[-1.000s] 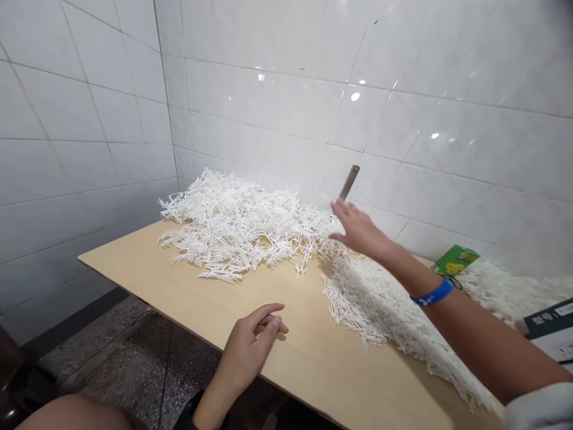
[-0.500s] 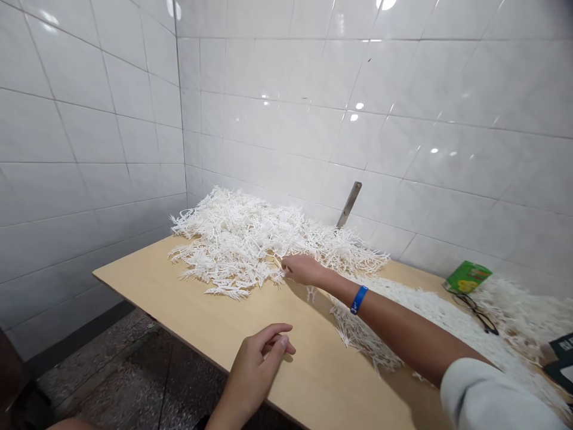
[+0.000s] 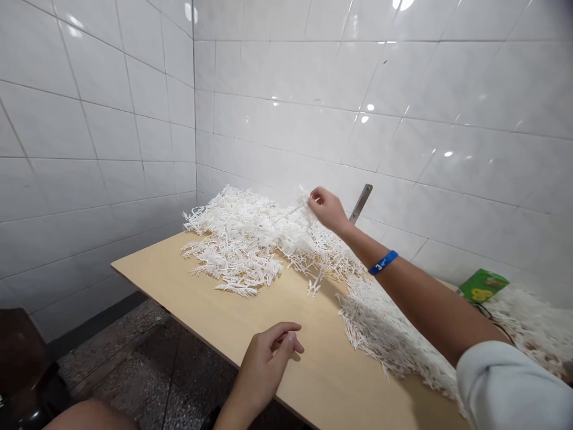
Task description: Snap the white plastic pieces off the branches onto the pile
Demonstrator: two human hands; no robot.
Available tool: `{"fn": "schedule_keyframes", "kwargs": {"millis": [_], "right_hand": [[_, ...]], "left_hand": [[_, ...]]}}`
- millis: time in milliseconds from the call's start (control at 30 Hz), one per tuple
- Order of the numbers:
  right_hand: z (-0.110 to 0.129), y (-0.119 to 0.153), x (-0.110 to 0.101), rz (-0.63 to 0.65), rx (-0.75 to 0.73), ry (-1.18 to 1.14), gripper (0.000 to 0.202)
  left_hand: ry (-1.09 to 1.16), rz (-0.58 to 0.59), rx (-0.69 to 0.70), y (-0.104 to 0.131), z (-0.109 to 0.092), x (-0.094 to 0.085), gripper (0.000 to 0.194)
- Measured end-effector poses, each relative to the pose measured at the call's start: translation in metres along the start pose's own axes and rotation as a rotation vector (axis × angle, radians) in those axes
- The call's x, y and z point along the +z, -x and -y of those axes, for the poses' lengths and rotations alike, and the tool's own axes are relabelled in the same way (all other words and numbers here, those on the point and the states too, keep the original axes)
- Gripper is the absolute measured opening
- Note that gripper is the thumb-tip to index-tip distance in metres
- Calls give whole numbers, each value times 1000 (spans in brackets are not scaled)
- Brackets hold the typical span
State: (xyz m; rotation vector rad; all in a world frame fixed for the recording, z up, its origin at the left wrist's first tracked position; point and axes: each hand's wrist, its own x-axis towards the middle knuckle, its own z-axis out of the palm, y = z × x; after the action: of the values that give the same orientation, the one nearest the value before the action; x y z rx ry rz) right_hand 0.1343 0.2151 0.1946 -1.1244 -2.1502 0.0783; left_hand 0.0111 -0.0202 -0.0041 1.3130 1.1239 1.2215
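My right hand [image 3: 329,209], with a blue wristband [image 3: 383,263], is raised over the back of a heap of white branching sprigs [image 3: 242,239]. Its thumb and fingers pinch a white sprig [image 3: 303,197], blurred by motion, that sticks out to the left. My left hand [image 3: 268,364] rests at the near edge of the wooden table [image 3: 250,310], its fingers loosely curled and a gap between thumb and index finger; nothing shows in it. A single sprig [image 3: 314,285] lies apart, between the left heap and a second pile [image 3: 394,328] under my right forearm.
A metal bracket [image 3: 360,203] stands up against the tiled wall [image 3: 268,65] behind the heap. To the right are a green packet [image 3: 483,285], partly hidden black glasses [image 3: 486,310] and more white sprigs [image 3: 537,316]. A dark brown seat [image 3: 20,346] stands at lower left.
My right hand has risen from the table beside the heap, up and to the right, with a sprig in it. My left hand keeps its pose. The view has shifted slightly left.
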Motion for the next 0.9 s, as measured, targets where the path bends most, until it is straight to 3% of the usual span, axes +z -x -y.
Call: {"fn": "schedule_keyframes", "kwargs": {"millis": [200,300,367,433,533,667,767,900], "right_hand": [[19,-35,-27,-413,66,-522,6],[33,-39,-42,-463,43,-635,5],[43,-27,-48,-405,84,-710,4],[53,-1,-45,-270,153,-808,5],[61,62,-23,34,311,-986,16],[57,160,20,286,544,-1185,29],[48,215,47,405,668,-1290,31],[32,249,61,458,665,-1330,27]], "left_hand": [[-10,-7,-1,1,-3,1,40],[-5,-11,-4,2,-5,0,40],[10,-21,2,1,-5,0,40],[38,-50,20,0,-5,0,40],[103,-113,35,-2,-4,0,47],[202,-126,24,-1,-1,-3,61],[323,-98,32,2,0,-6,67],[464,43,2,5,-7,-11,75]]}}
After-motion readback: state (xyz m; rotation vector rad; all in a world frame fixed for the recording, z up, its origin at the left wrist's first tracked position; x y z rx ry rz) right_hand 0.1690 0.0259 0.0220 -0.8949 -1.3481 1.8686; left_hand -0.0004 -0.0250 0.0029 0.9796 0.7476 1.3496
